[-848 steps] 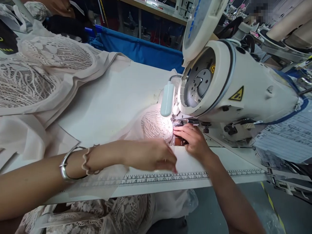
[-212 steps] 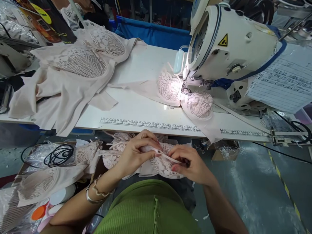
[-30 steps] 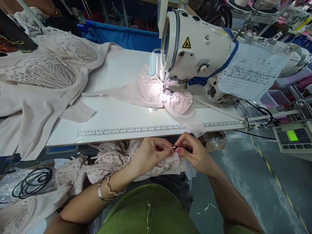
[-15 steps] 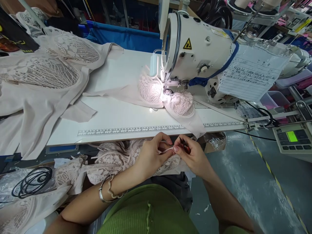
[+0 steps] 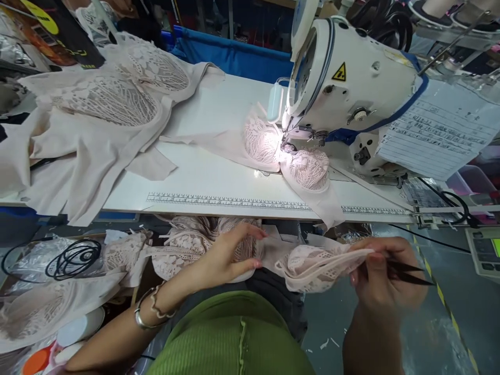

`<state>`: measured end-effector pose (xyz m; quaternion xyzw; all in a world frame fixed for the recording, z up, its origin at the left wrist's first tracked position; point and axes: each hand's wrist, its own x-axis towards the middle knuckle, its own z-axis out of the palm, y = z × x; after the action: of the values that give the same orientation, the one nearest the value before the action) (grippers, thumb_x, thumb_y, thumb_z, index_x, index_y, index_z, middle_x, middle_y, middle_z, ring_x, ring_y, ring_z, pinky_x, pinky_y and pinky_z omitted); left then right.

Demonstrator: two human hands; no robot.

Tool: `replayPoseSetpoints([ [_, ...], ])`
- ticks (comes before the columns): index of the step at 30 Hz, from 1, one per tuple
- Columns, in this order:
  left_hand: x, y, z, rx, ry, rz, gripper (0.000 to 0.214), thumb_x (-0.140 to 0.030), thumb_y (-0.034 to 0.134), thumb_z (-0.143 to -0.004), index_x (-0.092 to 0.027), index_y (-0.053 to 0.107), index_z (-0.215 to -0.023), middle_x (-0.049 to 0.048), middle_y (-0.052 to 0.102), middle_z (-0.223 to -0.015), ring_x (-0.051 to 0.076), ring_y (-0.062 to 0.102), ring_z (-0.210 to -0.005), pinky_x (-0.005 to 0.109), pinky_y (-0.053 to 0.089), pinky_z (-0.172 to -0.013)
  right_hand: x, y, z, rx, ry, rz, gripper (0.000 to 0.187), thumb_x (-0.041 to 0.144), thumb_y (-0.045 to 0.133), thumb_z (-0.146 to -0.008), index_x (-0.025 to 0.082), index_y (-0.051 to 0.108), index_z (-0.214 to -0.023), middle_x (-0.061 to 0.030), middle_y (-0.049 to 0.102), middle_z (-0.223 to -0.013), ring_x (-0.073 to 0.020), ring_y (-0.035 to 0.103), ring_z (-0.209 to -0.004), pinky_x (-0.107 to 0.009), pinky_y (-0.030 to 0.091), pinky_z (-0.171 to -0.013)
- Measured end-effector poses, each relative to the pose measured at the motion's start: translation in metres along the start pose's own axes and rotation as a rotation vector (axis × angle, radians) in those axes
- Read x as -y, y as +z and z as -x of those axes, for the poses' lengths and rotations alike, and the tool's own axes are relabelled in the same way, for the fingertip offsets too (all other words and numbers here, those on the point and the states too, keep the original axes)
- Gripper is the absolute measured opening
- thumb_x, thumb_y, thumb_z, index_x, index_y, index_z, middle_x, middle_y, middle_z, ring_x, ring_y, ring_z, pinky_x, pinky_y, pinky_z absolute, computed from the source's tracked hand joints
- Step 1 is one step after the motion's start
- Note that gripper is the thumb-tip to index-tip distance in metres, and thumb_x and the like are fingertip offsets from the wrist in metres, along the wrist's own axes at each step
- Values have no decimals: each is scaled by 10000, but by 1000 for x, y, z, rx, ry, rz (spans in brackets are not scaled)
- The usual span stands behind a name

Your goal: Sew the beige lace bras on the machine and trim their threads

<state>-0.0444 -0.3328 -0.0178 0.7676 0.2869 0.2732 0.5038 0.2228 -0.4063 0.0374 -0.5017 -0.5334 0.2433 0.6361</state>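
My right hand (image 5: 385,276) is out to the right below the table edge, pinching the edge of a pale pink lace bra (image 5: 312,265). The same hand also keeps thread snips (image 5: 412,273), whose dark pointed blades stick out to the right. From that grip the bra stretches leftward over my lap. My left hand (image 5: 224,255) has thumb and fingers apart, close to more lace bras (image 5: 177,255) piled under the table edge. On the table, another lace bra (image 5: 307,169) lies with its middle under the presser foot of the sewing machine (image 5: 351,73).
A stack of beige lace bras (image 5: 113,104) covers the table's left end. A printed ruler (image 5: 234,203) runs along the front edge. Coiled black cord (image 5: 74,258) lies at lower left. A handwritten sheet (image 5: 437,130) hangs on the machine; a control box (image 5: 484,250) is at right.
My hands were together at the table edge. Now the right hand has swung right, drawing the bra out, and the left has opened and moved left. The view has shifted too.
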Motion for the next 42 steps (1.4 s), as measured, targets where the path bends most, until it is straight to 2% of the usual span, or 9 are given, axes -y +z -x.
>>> replayPoseSetpoints([
  [4,-2,34,-1,42,58,-6,641,-519,777,-804,-174,531,-1285,165,606,-1304,284,575,-1220,427,496,-1031,1,5,3,-30,-2,50,98,253,699,-1028,206,640,-966,-59,651,-821,-142,480,-411,-288,348,-358],
  [7,5,49,-3,10,135,-90,233,-348,681,-910,-165,644,-1049,126,692,-1103,245,627,-1078,386,514,-950,2,5,3,-25,-29,37,109,254,708,-1025,199,642,-958,-62,646,-817,-148,494,-423,-283,332,-356],
  [12,16,31,-1,-256,23,-1,103,-217,633,-921,-154,666,-846,57,701,-813,157,662,-773,256,509,-702,-10,-9,-3,-9,-59,19,123,268,699,-1035,201,620,-969,-48,638,-769,-145,481,-391,-274,340,-338],
  [17,12,11,0,-447,-53,156,43,-211,739,-846,-177,718,-860,55,731,-861,166,687,-821,252,532,-725,-37,-16,-3,82,-86,-12,126,283,672,-1053,205,616,-971,-42,654,-734,-175,546,-401,-244,337,-300],
  [25,6,17,-4,-588,-44,396,127,-168,818,-760,-191,729,-847,27,706,-822,135,654,-787,229,527,-722,-52,-13,-5,35,-53,-46,200,322,738,-999,216,601,-899,-41,642,-712,-144,459,-358,-229,298,-290],
  [31,6,11,-5,-485,-80,385,147,-180,805,-782,-190,744,-915,24,707,-825,132,651,-804,229,528,-753,-44,-6,-5,2,-16,-37,263,384,757,-984,218,585,-874,-20,600,-672,-146,467,-360,-216,308,-266],
  [34,13,15,-4,-401,-89,260,371,-307,761,-857,-186,650,-1190,30,667,-852,154,652,-814,280,549,-788,-31,-1,0,-58,32,-55,218,353,725,-1003,203,595,-911,-6,587,-647,-128,430,-306,-229,331,-252],
  [38,27,32,-1,-169,286,-242,991,-527,808,-767,-213,287,-1549,228,485,-1431,365,494,-1327,543,467,-1068,-12,11,4,-174,206,-91,227,382,696,-1018,203,598,-917,37,514,-527,-125,384,-256,-228,293,-227],
  [42,34,45,-1,-10,438,-592,1014,-396,735,-872,-145,86,-1609,259,451,-1486,367,378,-1432,589,369,-1152,-3,21,1,-148,392,-142,282,441,722,-983,218,583,-882,72,432,-457,-118,325,-231,-231,200,-220],
])
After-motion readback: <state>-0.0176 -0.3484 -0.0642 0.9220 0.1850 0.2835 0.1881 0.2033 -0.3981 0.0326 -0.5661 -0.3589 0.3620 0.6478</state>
